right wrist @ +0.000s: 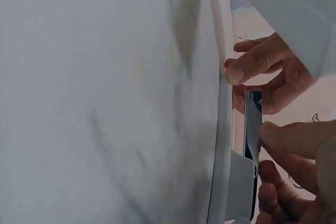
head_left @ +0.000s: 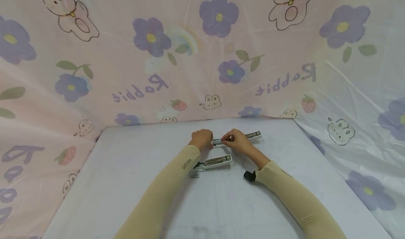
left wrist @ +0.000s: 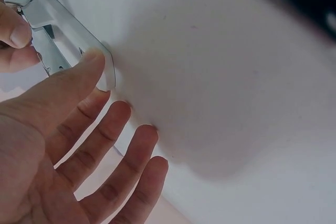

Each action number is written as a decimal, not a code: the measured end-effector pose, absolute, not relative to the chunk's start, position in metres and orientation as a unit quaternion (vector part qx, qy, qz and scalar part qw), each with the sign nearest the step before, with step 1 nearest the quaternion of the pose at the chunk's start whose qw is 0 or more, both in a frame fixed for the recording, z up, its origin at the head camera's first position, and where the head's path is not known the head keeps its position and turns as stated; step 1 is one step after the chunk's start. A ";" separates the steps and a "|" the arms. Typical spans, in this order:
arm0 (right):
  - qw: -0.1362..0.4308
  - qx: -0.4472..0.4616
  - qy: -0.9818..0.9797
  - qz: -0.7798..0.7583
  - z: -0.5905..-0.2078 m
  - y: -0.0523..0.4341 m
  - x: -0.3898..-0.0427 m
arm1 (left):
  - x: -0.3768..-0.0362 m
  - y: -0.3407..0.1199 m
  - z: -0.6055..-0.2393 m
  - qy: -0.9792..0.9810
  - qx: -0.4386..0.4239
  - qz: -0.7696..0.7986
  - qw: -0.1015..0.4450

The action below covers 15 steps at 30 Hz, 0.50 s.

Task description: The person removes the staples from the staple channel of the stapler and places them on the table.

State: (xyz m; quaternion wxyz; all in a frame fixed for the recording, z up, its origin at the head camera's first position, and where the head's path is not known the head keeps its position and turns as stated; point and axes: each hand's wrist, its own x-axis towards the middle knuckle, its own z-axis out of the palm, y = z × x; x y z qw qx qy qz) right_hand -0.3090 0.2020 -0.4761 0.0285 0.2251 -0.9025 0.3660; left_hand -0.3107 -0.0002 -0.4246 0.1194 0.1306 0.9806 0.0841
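An opened stapler [head_left: 254, 135] lies toward the back of the white table, its cover swung out to the right. My left hand [head_left: 201, 139] pinches the tip of its white base [left wrist: 86, 35] between thumb and forefinger, the other fingers spread. At the stapler's metal magazine [right wrist: 253, 129], my right hand [head_left: 236, 140] pinches with thumb and fingertips. Whether a small piece sits between those fingertips is hidden. A second opened stapler [head_left: 217, 161] lies nearer, beside the left sleeve, its inner metal facing up.
A small grey strip [head_left: 194, 175], perhaps staples, lies near the second stapler, partly by the left sleeve. A black wrist-camera piece [head_left: 250, 176] juts from the right cuff. Patterned cloth [head_left: 190, 70] hangs behind the white table [head_left: 133, 175] and along its sides.
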 end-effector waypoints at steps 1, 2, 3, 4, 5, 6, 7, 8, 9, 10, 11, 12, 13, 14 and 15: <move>0.029 0.225 -0.902 0.368 -0.476 0.202 -0.309 | -0.311 0.000 -0.425 0.980 0.132 0.085 0.121; 0.031 0.227 -0.901 0.369 -0.476 0.202 -0.308 | -0.311 0.000 -0.426 0.980 0.133 0.084 0.122; 0.032 0.227 -0.900 0.371 -0.477 0.202 -0.308 | -0.312 0.000 -0.428 0.980 0.134 0.083 0.124; 0.032 0.226 -0.899 0.373 -0.477 0.201 -0.308 | -0.313 0.001 -0.429 0.980 0.135 0.081 0.124; 0.033 0.225 -0.899 0.375 -0.478 0.201 -0.308 | -0.315 0.001 -0.430 0.980 0.135 0.080 0.125; 0.034 0.224 -0.899 0.375 -0.478 0.201 -0.309 | -0.316 0.001 -0.431 0.980 0.136 0.078 0.126; 0.033 0.221 -0.899 0.377 -0.479 0.200 -0.309 | -0.317 0.001 -0.432 0.980 0.136 0.076 0.126; 0.033 0.219 -0.900 0.376 -0.479 0.199 -0.310 | -0.323 0.001 -0.438 0.980 0.141 0.072 0.118; 0.033 0.218 -0.900 0.375 -0.479 0.199 -0.310 | -0.323 0.001 -0.438 0.981 0.141 0.069 0.117; 0.033 0.218 -0.902 0.372 -0.479 0.198 -0.311 | -0.324 0.001 -0.438 0.981 0.141 0.067 0.118; 0.032 0.218 -0.902 0.371 -0.478 0.198 -0.312 | -0.324 0.000 -0.437 0.981 0.141 0.065 0.117; 0.032 0.218 -0.902 0.371 -0.478 0.197 -0.312 | -0.323 0.000 -0.436 0.981 0.141 0.067 0.116; 0.032 0.218 -0.902 0.370 -0.477 0.197 -0.312 | -0.322 0.000 -0.435 0.981 0.140 0.068 0.116; 0.033 0.219 -0.902 0.370 -0.477 0.196 -0.313 | -0.321 0.000 -0.434 0.981 0.140 0.068 0.115; 0.033 0.220 -0.902 0.370 -0.477 0.196 -0.313 | -0.316 0.000 -0.427 0.981 0.135 0.071 0.122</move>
